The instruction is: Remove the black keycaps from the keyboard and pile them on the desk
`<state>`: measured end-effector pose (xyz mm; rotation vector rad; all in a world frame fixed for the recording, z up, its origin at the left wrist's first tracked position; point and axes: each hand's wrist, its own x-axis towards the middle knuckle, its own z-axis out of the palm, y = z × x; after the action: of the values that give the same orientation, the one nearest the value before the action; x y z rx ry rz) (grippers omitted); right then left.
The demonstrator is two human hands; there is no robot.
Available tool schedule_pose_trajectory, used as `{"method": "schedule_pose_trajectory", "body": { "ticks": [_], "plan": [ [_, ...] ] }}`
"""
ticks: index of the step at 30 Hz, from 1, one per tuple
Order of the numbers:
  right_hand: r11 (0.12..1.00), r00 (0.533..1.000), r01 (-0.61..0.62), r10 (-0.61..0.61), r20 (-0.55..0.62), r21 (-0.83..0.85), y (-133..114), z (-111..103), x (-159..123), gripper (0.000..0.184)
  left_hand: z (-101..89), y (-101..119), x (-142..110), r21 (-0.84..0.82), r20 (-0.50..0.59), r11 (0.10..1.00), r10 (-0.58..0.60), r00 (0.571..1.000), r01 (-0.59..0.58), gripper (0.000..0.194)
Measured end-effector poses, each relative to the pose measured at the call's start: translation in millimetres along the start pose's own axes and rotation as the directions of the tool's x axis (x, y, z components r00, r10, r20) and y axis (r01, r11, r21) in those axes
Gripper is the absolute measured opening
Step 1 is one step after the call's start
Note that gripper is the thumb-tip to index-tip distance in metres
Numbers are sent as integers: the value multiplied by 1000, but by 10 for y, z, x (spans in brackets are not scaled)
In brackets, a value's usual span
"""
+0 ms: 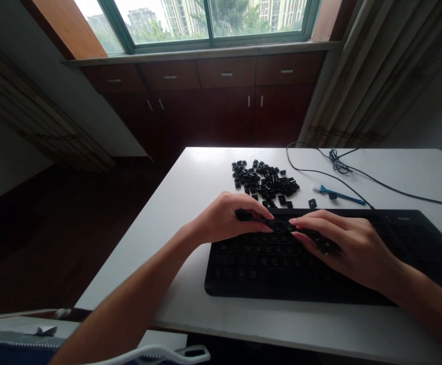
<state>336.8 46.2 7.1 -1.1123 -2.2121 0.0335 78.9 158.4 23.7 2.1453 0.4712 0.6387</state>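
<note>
Black rectangular plastic keyboard lies on the white bench, near heaped small black keycaps. Over its upper rows, the left hand and right hand face each other; whether either grip is clamped or apart, I cannot tell.

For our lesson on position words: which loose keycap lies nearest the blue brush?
The keycap right beside the blue brush; its lone neighbour lies farther left, and the others gather around the pile.
</note>
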Motion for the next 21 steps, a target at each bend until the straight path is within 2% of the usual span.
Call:
{"method": "schedule_pose_trajectory", "body": {
  "ticks": [11, 17, 21],
  "plan": [
    [998, 998, 53, -52, -29, 45, -181, 16, 58, 39, 137, 51, -4, -15, 2, 1000, 9, 1000, -9, 21],
    [995, 998, 65, -63, -22, 77, -194, 22, 51, 33, 174, 86, 7, -78, 14, 997, 27, 1000, -26, 20],
    [995, 998, 59, -57, -26, 81, -192, 20, 43, 33, 172, 100, 8, -88, 25, 996, -2, 1000, 5, 21]
  ]
}}
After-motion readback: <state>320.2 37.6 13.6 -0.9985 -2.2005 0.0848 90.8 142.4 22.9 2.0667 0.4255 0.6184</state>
